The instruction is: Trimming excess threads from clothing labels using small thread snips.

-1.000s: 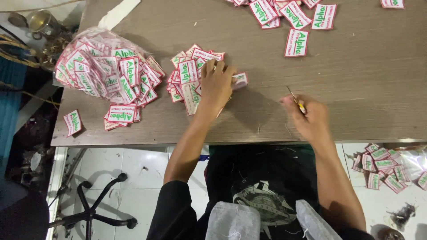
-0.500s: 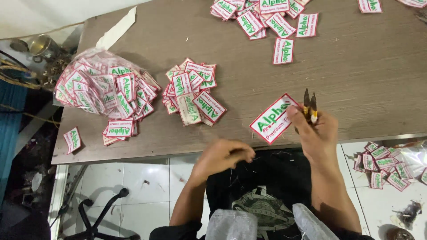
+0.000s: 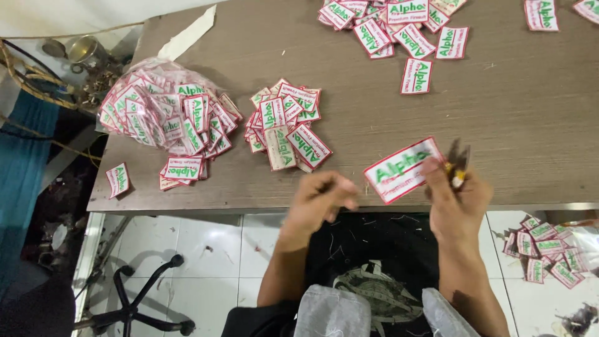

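Fingers of right hand (image 3: pixel 458 196) pinch patch (image 3: pixel 404 170) and snips (image 3: pixel 457 161); left hand (image 3: pixel 319 198) loosely curled, empty.

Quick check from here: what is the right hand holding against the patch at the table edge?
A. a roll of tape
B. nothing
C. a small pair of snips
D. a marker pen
C: the right hand grips small snips with dark blades beside the white patch with its red border, while the left hand is off the patch.
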